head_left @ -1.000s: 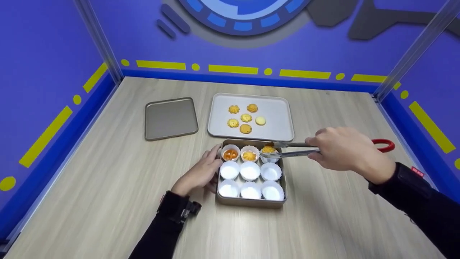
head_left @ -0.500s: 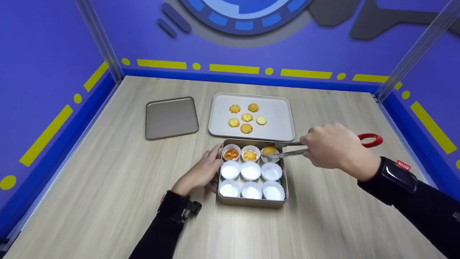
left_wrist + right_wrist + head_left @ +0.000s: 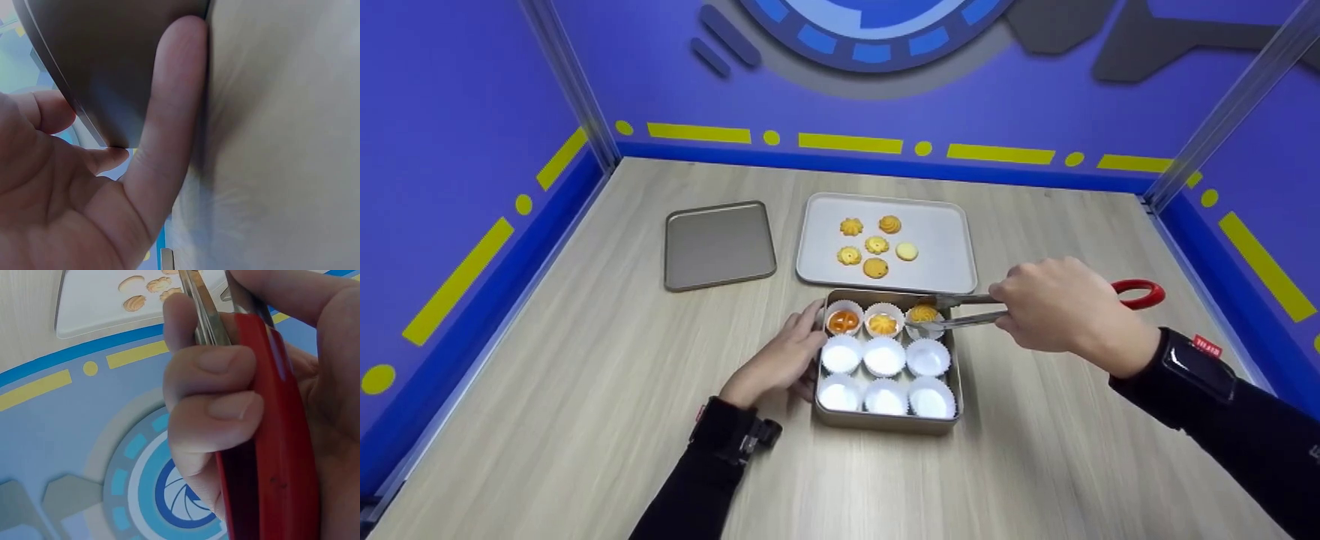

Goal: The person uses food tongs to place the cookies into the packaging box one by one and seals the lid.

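A square metal tin (image 3: 887, 424) stands on the table, filled with rows of white paper baking cups (image 3: 883, 356). Its back row has an orange-topped cookie (image 3: 842, 322) at left, a star-shaped cookie (image 3: 881, 324) in the middle and a swirled cookie (image 3: 922, 313) at right. My left hand (image 3: 780, 360) rests against the tin's left wall; in the left wrist view a straight thumb (image 3: 171, 107) lies along it. My right hand (image 3: 1057, 307) grips the tongs (image 3: 967, 320), metal with red handles (image 3: 281, 461). The tong tips are at the swirled cookie, one on either side.
Behind the tin is a pale tray (image 3: 941, 232) with several cookies (image 3: 877, 244) on it. A flat brown metal lid (image 3: 720, 246) lies to its left. Blue walls (image 3: 877, 105) enclose the wooden table (image 3: 585, 360) at the back and sides.
My right hand has shifted slightly left with the tongs, and the swirled cookie sits a little lower in the back right cup. My left hand has stayed on the tin.
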Tool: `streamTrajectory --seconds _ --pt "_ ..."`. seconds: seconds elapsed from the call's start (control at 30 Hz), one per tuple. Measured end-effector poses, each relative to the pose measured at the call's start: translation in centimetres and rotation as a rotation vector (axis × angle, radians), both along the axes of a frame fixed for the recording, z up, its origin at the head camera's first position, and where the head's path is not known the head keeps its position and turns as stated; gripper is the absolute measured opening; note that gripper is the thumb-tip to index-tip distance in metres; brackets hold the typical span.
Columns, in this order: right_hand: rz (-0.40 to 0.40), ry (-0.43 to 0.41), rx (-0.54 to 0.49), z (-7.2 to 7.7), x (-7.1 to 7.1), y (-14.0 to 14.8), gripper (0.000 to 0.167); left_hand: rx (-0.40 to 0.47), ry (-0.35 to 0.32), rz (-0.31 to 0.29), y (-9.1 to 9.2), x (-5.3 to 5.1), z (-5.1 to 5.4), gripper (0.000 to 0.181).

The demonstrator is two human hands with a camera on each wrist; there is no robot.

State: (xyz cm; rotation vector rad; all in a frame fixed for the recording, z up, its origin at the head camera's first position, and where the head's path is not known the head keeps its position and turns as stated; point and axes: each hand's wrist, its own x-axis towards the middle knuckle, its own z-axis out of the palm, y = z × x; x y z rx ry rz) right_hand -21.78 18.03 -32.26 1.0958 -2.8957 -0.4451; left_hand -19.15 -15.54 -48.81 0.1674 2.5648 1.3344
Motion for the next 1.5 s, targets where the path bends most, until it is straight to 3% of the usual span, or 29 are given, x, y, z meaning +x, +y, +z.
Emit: streamTrajectory --seconds 0.3,0.47,0.67,0.77,0.87,0.97,1.13,1.3,1.5 --pt "0.018 0.053 0.011 -0.2 0.3 0.0 0.021 0.006 0.0 0.002 -0.2 0.1 0.2 0.067" --pt "0.01 0.023 -0.018 0.2 0.1 0.6 0.022 0.006 0.003 0.001 -0.2 0.1 0.2 0.067" --pt "-0.048 -0.104 -0.145 1.8 -1.4 2.0 0.014 0.035 -0.022 0.015 -0.3 0.1 0.0 0.067" --pt "-0.073 -0.112 -0.223 1.8 -2.8 2.8 0.011 0.044 -0.031 0.019 -0.4 0.1 -0.1 0.067" --pt "-0.106 -0.084 -0.303 0.5 -4.6 3.2 0.015 0.037 -0.024 0.016 -0.4 0.2 -0.2 0.067" --pt "-0.155 -0.059 -0.375 -2.0 -6.6 3.4 0.02 0.053 -0.032 0.015 -0.4 0.3 -0.3 0.067" --pt "-0.262 -0.064 -0.399 -5.9 -9.2 3.5 0.028 0.047 -0.034 0.008 -0.2 0.2 -0.2 0.067" --pt "-0.311 -0.123 -0.428 -8.6 -10.1 2.9 0.029 0.059 -0.044 0.009 -0.1 0.2 0.0 0.067" --pt "-0.343 -0.142 -0.451 -10.0 -10.1 1.5 0.037 0.082 -0.076 0.016 -0.1 0.1 0.1 0.068"
